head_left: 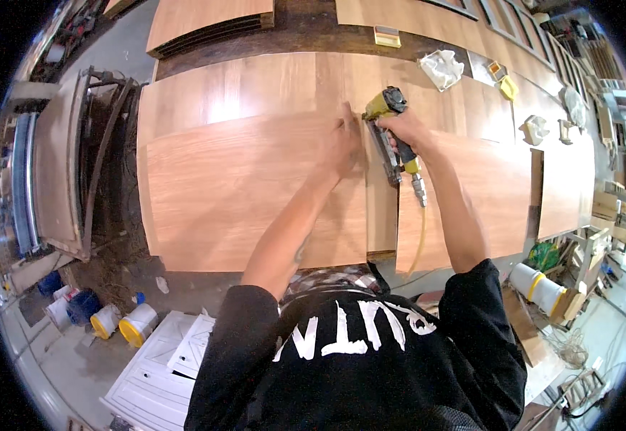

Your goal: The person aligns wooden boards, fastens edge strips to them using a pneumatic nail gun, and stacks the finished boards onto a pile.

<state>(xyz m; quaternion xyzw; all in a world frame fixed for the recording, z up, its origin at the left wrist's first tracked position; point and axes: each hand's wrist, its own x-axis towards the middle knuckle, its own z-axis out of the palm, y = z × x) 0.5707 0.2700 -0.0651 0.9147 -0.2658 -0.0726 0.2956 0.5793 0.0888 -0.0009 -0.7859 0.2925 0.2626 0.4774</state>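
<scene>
My right hand (408, 131) is wrapped around the grip of a yellow and black air nailer (385, 105). A thin yellowish air hose (422, 233) runs from the metal fitting at its handle down toward my body. The nailer's nose is over the seam at the far right edge of a wood-grain panel (248, 194). Flat along that edge rests my left hand (343, 147), its fingers stretched out and slightly blurred, just left of the nailer. Right of the seam, a narrow wooden strip (381, 215) lies between this panel and a second wood-grain panel (464, 208).
Across the bench lie a crumpled white plastic bag (442, 70), a small yellow-edged box (387, 36) and a yellow piece (508, 87). Stacked boards (209, 25) stand at the far left. White buckets (138, 325) and white panelled doors (156, 366) are on the floor at lower left.
</scene>
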